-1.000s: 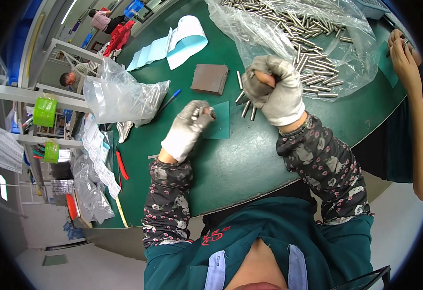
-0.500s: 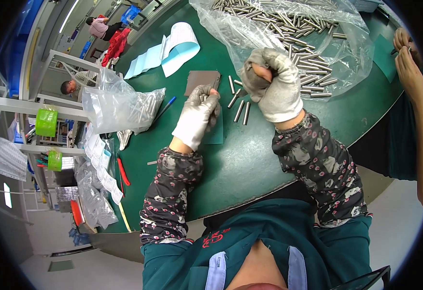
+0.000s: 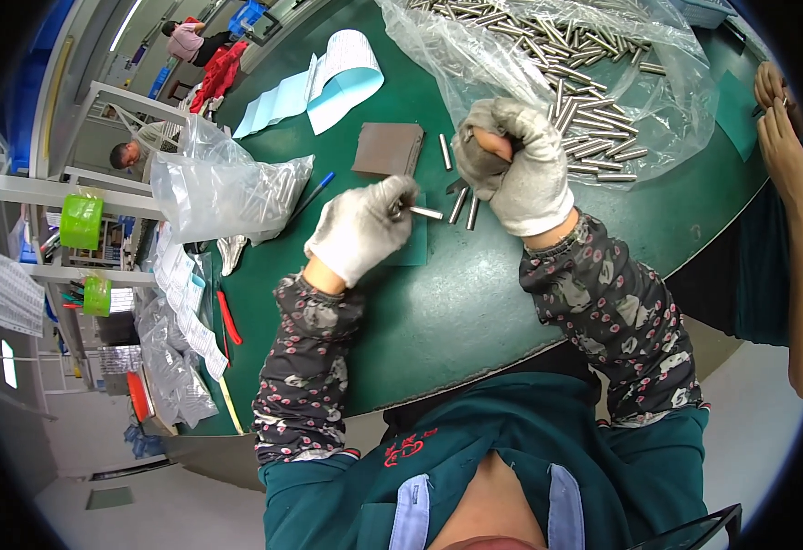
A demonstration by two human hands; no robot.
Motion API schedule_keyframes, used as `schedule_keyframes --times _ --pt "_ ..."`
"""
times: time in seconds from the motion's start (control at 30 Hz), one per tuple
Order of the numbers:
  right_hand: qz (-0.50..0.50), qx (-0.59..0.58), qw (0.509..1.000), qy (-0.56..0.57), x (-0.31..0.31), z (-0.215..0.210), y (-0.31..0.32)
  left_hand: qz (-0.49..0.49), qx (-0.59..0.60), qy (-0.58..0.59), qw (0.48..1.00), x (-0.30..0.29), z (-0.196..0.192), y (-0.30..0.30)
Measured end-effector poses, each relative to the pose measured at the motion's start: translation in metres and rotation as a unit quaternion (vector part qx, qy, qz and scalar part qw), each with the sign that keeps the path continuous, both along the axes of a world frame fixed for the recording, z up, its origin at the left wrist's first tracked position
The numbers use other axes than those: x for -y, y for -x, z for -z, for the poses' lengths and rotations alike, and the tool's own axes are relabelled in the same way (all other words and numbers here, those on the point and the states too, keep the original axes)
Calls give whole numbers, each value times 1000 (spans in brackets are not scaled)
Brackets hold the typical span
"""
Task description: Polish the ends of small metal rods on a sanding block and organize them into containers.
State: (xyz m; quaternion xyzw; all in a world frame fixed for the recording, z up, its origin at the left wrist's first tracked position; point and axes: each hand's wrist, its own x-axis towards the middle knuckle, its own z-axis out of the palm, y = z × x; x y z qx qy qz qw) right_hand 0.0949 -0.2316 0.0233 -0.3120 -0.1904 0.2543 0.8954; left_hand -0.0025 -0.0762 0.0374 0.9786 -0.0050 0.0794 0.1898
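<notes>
My left hand point(image 3: 362, 227), in a pale work glove, is closed on a short metal pin point(image 3: 427, 213) that juts out to the right from its fingertips. Just beyond that hand lies a flat brown block point(image 3: 389, 149), with a green sheet point(image 3: 411, 252) partly under the hand. My right hand point(image 3: 514, 167), gloved with a bare thumb tip showing, is curled closed; what its fingers hold is hidden. A few loose pins point(image 3: 445, 152) lie between the hands, near the right hand's fingers, where a small dark piece point(image 3: 456, 185) also shows.
An open clear plastic bag point(image 3: 686, 119) of many metal pins point(image 3: 594, 137) spreads at the far right. Another filled bag point(image 3: 227, 197), a blue pen point(image 3: 314, 192), folded paper point(image 3: 346, 82) and a red-handled tool point(image 3: 228, 318) lie leftward. Another person's hands point(image 3: 777, 128) are at the right edge.
My left hand has drawn back from the brown block, slightly left and nearer me, and turned so the pin sticks out rightward. My right hand stays closed in nearly the same place.
</notes>
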Motion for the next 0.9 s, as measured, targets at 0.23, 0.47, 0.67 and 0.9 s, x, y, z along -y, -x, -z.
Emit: schedule_keyframes --times 0.23,0.47,0.67,0.9 --pt "-130 -26 991 13 -14 14 19 43 1 72 996 -21 14 26" --pt "-168 -32 985 -2 -17 22 24 -232 4 157 960 -3 20 33" --pt "-160 -54 986 6 -17 22 20 -241 -167 107 950 3 17 24" --pt "-137 -21 989 -46 -16 28 17 -163 -51 47 984 -1 24 34"
